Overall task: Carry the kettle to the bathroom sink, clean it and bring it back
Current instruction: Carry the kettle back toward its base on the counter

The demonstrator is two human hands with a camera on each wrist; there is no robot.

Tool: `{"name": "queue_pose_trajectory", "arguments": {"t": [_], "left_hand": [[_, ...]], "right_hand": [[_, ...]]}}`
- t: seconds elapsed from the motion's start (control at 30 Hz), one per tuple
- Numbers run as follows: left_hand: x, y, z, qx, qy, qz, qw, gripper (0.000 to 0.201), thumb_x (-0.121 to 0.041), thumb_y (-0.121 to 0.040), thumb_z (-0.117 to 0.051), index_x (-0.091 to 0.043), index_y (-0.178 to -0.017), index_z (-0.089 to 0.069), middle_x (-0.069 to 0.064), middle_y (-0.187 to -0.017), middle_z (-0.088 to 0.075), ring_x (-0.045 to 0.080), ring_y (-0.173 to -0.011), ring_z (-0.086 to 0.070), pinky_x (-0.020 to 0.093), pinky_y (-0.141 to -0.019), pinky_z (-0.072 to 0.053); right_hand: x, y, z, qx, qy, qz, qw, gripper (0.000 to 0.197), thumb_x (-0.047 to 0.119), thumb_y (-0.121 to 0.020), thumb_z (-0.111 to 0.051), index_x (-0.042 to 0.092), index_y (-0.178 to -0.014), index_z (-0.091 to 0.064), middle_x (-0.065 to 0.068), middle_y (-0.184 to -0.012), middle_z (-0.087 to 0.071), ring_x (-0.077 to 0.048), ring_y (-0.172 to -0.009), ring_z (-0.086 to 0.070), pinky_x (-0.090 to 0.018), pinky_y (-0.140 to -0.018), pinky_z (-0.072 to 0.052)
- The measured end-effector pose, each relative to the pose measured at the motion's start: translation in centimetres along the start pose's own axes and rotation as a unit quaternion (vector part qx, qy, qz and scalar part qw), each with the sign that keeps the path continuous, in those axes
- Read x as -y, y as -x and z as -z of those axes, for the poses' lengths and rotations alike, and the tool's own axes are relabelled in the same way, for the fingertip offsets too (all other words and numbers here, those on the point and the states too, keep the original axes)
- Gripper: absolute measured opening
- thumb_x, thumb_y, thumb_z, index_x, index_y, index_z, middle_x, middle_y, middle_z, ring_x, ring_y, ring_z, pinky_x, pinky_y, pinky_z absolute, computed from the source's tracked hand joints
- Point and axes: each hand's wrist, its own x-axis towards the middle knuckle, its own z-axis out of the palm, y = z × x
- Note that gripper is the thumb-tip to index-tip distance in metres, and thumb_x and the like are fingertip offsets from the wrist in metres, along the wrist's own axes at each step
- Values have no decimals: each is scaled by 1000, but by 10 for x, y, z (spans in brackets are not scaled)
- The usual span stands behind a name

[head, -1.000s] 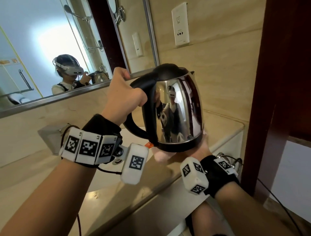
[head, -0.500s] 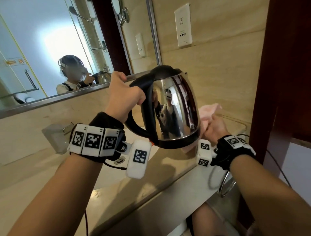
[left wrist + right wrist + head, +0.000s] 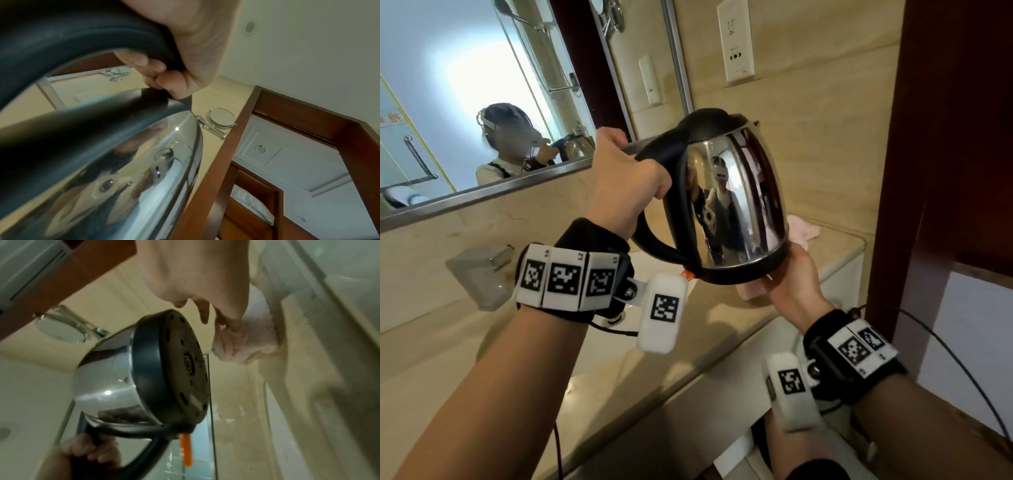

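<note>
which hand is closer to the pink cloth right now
Right. The right hand holds the crumpled pink cloth at the black base of the shiny steel kettle. The left hand grips the kettle's black handle, on the kettle's other side from the cloth.

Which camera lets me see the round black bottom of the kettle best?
The right wrist view: the kettle's black bottom faces it, holes and all. The head view catches only its rim; the left wrist view shows just handle and shiny side.

I can make out little here. The left wristband (image 3: 566, 279) carries small "L" marks over its square code tags. A yellow sign (image 3: 392, 120) in the mirror (image 3: 465, 85) has red characters, too cut off to read.
</note>
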Motion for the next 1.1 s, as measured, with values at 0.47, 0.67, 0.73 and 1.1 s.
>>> {"name": "queue_pose_trajectory", "arguments": {"t": [0.47, 0.67, 0.73, 1.1], "left_hand": [[-10, 49, -61, 109, 71, 16, 991, 56, 19, -65, -48, -13, -107, -30, 4, -82, -37, 13, -61, -50, 11, -36, -33], [-22, 73, -92, 160, 105, 18, 981, 65, 3, -45, -55, -22, -101, -33, 14, -108, -45, 20, -79, -52, 22, -47, -41], [-24, 83, -103, 175, 105, 16, 979, 67, -3, -34, -52, -28, -93, -33, 17, -114, -49, 30, -90, -57, 35, -57, -47], [-49, 134, -166, 255, 74, -33, 964, 59, 11, -53, -54, -18, -100, -35, 0, -79, -39, 18, -68, -43, 33, -57, -37]], "right_hand": [[49, 48, 55, 32, -249, -20, 968, 55, 47, -97, -31, 8, -121, -62, -23, -109, -70, -36, -109, -61, -51, -106, -40], [64, 78, 90, -5, -269, 24, 963, 53, 49, -96, -32, 10, -107, -66, -22, -102, -70, -35, -91, -68, -49, -81, -49], [69, 87, 105, -19, -271, 36, 962, 54, 50, -95, -32, 10, -111, -64, -21, -114, -66, -35, -104, -62, -50, -86, -47], [97, 128, 172, -70, -273, 115, 953, 58, 48, -97, -27, 11, -130, -57, -21, -97, -72, -33, -101, -61, -47, -88, -46]]}}
